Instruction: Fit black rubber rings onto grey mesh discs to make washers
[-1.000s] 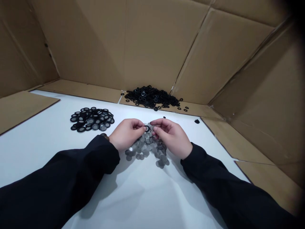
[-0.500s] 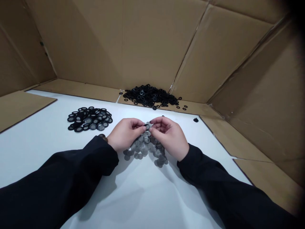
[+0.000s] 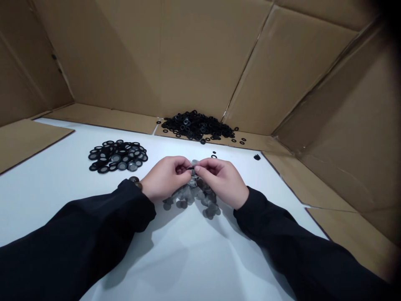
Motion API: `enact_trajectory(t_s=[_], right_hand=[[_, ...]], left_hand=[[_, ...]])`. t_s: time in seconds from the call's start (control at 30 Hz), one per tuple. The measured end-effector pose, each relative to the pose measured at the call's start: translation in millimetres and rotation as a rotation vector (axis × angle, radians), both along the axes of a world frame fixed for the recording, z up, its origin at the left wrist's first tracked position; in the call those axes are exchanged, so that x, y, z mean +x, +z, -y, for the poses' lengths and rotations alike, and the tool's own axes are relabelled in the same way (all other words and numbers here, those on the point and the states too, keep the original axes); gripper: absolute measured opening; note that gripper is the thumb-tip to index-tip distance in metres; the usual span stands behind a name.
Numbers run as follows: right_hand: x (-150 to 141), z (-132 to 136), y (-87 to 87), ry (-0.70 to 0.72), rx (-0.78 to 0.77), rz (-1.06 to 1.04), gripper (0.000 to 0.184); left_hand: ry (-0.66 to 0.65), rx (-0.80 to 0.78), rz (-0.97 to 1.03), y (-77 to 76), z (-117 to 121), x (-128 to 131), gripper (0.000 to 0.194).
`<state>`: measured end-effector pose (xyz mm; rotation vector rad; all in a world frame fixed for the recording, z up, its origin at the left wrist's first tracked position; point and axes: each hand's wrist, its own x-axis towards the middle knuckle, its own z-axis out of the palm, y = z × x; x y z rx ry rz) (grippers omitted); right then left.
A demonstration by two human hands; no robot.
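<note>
Fingertips of both hands meet above a loose pile of thin grey discs (image 3: 188,195). My left hand (image 3: 166,177) pinches a small black ring (image 3: 191,168) between thumb and forefinger. From the other side, my right hand (image 3: 223,180) is closed in a pinch at the ring's right edge. The ring is tilted and seen nearly edge-on. Fingers hide most of it, and I cannot tell whether a grey disc sits inside it. Part of the disc pile lies hidden beneath the hands.
On the white table (image 3: 175,267), a heap of black rings with grey centres (image 3: 115,159) lies to the left. A larger heap of black rings (image 3: 199,125) rests at the back against cardboard walls (image 3: 194,54). A small black piece (image 3: 257,157) lies right.
My right hand has moved slightly left and down, so its fingertips now close against the ring. A loose ring behind that hand has come into view. The ring has turned more edge-on.
</note>
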<state>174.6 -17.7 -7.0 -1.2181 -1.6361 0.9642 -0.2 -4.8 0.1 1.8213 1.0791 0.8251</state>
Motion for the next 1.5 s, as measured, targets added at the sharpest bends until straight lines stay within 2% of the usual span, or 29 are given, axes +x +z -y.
enact_trajectory(t_s=[0.23,0.53,0.67,0.8,0.97,1.1,1.27,1.5], right_hand=[[-0.3,2.6,-0.5,0.014,0.047,0.097,0.015],[-4.3,5.0,-4.1,-0.006,0.028,0.010,0.021],[-4.3,4.5,-4.6,-0.001,0.019,-0.010,0.023],[-5.2,3.3,-5.1,0.019,0.012,0.009,0.022],[-6.8,1.8,-5.6,0.022,-0.059,-0.104,0.023],[-4.4,1.4,-4.0,0.022,-0.076,-0.110,0.024],[-1.3,0.7,-2.8,0.067,-0.044,-0.028,0.014],[-1.3,1.6,0.2,0.023,0.061,0.023,0.010]], left_hand=[[-0.023,-0.010,-0.044,1.4,1.1,0.9,0.011],[0.048,0.060,-0.106,9.4,2.4,4.9,0.018],[0.062,0.082,-0.052,9.0,3.4,5.7,0.017],[0.087,0.035,0.017,5.8,3.6,7.6,0.017],[0.122,-0.041,0.119,6.0,2.7,8.9,0.017],[0.082,-0.055,0.087,7.9,3.3,6.4,0.014],[0.014,-0.011,0.026,7.2,3.4,3.0,0.009],[-0.034,-0.008,-0.039,7.8,0.5,2.2,0.017]])
